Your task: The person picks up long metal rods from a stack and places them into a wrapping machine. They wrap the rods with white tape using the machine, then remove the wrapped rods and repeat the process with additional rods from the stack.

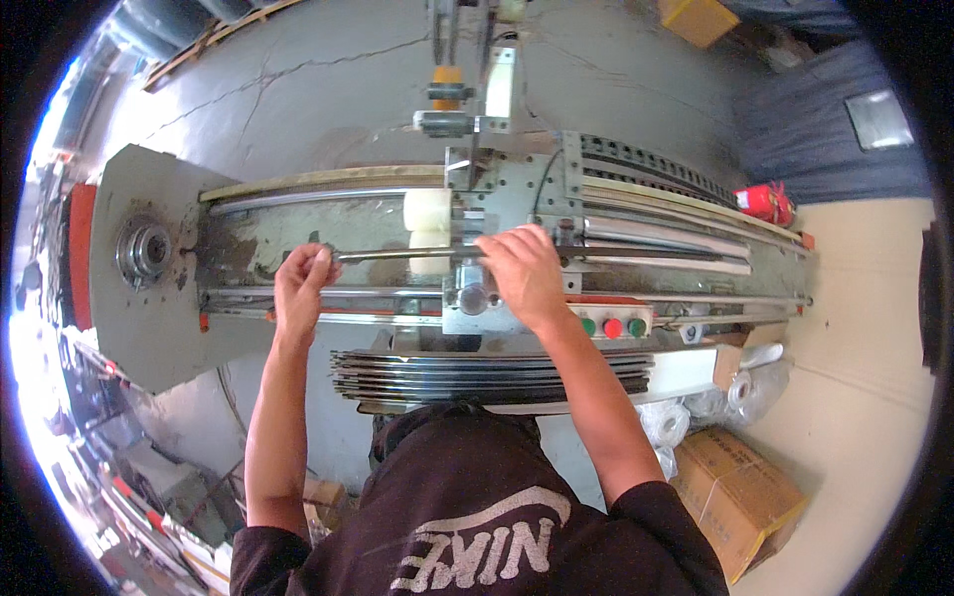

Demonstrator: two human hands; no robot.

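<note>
A long thin dark rod (393, 254) lies level across my view, above the rails of a grey machine (497, 177). My left hand (305, 278) pinches it near its left end, thumb against the fingers. Farther right, my right hand (522, 270) is wrapped over the rod in front of the machine's carriage, and the rod runs on to the right past it. Two white rollers (427, 211) sit just behind the rod, between my hands. Close to my body lies a stack of similar dark rods (487, 377).
A control box with green and red buttons (613, 327) sits right of my right wrist. The machine's grey end plate (149, 328) stands at left. A red fire extinguisher (765, 203) is at far right. Wrapped rolls (664, 422) and a cardboard box (735, 497) lie at lower right.
</note>
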